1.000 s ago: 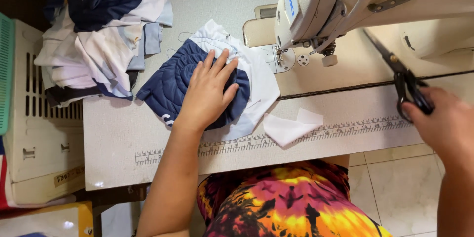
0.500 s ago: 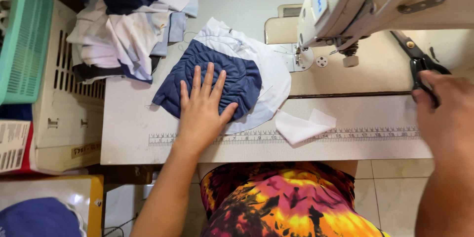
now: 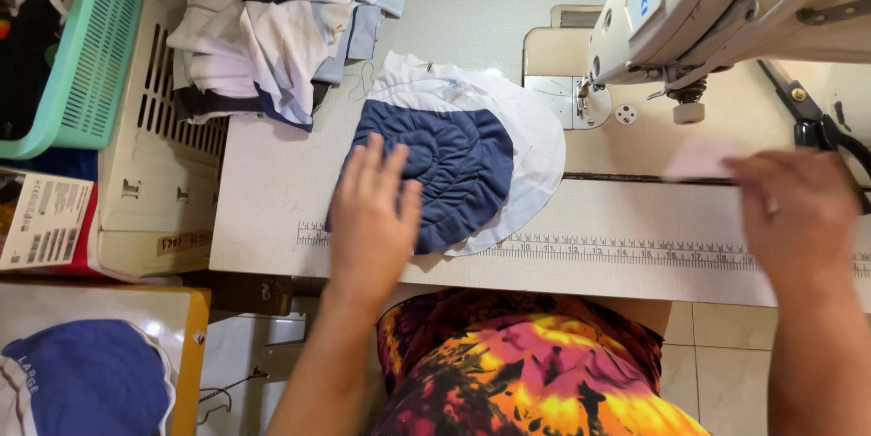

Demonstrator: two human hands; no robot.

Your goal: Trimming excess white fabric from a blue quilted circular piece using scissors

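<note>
- Near: bright pink-yellow dress (image 3: pixel 535 372) at the table edge.
- Left hand (image 3: pixel 374 218) flat, fingers spread wide, holding nothing. It lies on the near-left side of the blue quilted piece (image 3: pixel 445 168).
- Blue piece sits on top of a white round piece (image 3: pixel 526 127), on the white table (image 3: pixel 272 191) w/ a ruler strip (image 3: pixel 635 254).
- Right hand (image 3: pixel 798 218) is blurry, open-ish; a small pale cloth bit (image 3: pixel 694 162) is at its fingertips. Can't tell if it's gripped.
- Black scissors (image 3: pixel 821 123) just behind the right hand.
- Far: sewing machine (image 3: pixel 726 0) at right, clothes pile (image 3: pixel 281 19) at left, green basket (image 3: pixel 86 55) off the table.

bare forearms, pink-yellow tie-dye garment (image 3: pixel 508 363)
</note>
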